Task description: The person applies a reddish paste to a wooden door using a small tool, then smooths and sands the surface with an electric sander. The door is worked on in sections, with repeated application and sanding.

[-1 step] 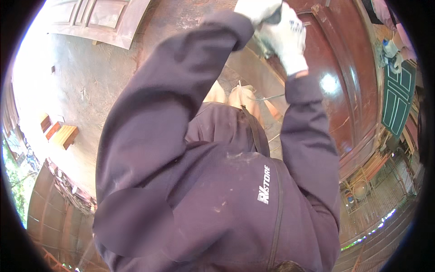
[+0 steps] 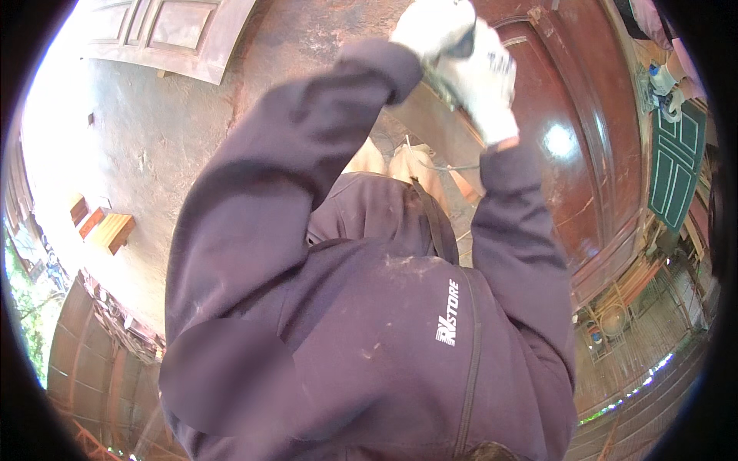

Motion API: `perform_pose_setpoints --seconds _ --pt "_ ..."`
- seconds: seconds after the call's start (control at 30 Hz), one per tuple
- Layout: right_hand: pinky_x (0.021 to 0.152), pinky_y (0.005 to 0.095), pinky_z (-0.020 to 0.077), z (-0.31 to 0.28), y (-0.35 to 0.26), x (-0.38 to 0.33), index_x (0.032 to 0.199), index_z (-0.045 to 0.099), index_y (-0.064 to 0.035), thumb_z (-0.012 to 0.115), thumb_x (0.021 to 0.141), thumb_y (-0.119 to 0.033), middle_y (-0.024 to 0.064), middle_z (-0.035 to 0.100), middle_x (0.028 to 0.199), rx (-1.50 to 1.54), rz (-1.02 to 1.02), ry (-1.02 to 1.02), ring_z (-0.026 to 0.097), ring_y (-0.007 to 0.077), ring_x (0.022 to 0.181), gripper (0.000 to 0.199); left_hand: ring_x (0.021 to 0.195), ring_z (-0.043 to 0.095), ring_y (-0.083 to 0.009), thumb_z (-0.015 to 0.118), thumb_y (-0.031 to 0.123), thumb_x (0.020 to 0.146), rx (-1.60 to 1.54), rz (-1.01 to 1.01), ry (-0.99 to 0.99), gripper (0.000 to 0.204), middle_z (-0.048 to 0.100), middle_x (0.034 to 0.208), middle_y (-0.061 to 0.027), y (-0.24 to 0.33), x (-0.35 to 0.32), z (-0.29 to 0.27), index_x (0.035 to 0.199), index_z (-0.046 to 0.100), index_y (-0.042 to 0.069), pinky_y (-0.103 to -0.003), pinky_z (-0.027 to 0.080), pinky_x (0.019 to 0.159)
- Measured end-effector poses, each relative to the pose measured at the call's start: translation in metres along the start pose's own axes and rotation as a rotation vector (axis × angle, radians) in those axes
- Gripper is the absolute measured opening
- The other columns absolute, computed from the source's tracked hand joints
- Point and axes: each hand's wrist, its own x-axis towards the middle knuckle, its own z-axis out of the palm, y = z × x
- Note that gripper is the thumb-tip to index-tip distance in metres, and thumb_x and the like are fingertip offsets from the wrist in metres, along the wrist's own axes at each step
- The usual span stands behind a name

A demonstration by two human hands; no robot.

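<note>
My left hand point(image 2: 432, 29) and my right hand point(image 2: 483, 81), both in white work gloves, are closed close together at the top of the view. Between them shows a small dark grey part point(image 2: 463, 44) of something they grip; the gloves hide most of it, and I cannot make out its kind. Directly under and beside my right hand is a glossy reddish-brown panelled wooden door point(image 2: 550, 196). A thin grey cable point(image 2: 457, 167) runs below my right glove, in front of my legs.
Another wooden door point(image 2: 181, 31) is at the far left. Small wooden blocks point(image 2: 114, 232) sit on the floor point(image 2: 177, 138) at left. On the right, another person's gloved hand point(image 2: 671, 106) is above a green panel with white lines point(image 2: 676, 165). Wood strips point(image 2: 626, 286) are stacked nearby.
Both my gloved hands have shifted slightly nearer and to the left, staying together. The doors and blocks look unchanged.
</note>
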Motion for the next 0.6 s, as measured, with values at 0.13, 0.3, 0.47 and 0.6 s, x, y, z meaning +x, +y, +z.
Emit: perform_pose_setpoints --seconds 0.13,0.3,0.47,0.6 --pt "0.085 0.0447 0.054 -0.002 0.009 -0.095 0.128 0.056 -0.0038 0.086 0.067 -0.028 0.0169 0.065 0.112 0.207 -0.033 -0.052 0.065 0.0348 0.101 0.072 0.09 0.067 -0.0382 0.047 0.029 0.099 -0.054 -0.361 -0.055 0.03 0.068 0.093 -0.0189 0.053 -0.094 0.014 0.094 0.064 0.004 -0.045 0.054 0.083" --pt "0.099 0.0439 0.049 -0.009 0.016 -0.166 0.14 0.05 -0.0016 0.085 0.066 -0.035 0.0191 0.061 0.128 0.2 0.065 -0.171 0.061 0.0365 0.115 0.089 0.078 0.067 -0.0354 0.055 0.025 0.095 -0.107 -0.35 0.139 0.023 0.065 0.075 -0.017 0.084 -0.155 0.037 0.084 0.062 0.007 -0.046 0.053 0.075" --pt "0.091 0.0447 0.0523 0.013 0.001 -0.095 0.13 0.055 -0.003 0.087 0.063 -0.038 0.0171 0.063 0.122 0.139 -0.067 -0.086 0.063 0.0352 0.109 0.083 0.081 0.068 -0.0376 0.051 0.027 0.096 -0.151 -0.482 0.049 0.027 0.07 0.083 -0.0175 0.047 -0.101 0.0 0.086 0.064 0.007 -0.049 0.053 0.077" --pt "0.087 0.0456 0.0543 0.026 -0.021 -0.005 0.125 0.059 -0.0087 0.08 0.07 -0.04 0.0143 0.067 0.112 0.146 -0.121 0.043 0.066 0.0335 0.103 0.066 0.089 0.064 -0.0384 0.045 0.022 0.099 0.324 0.104 0.044 0.025 0.065 0.098 -0.0193 -0.016 -0.034 -0.031 0.099 0.06 0.003 -0.048 0.052 0.081"
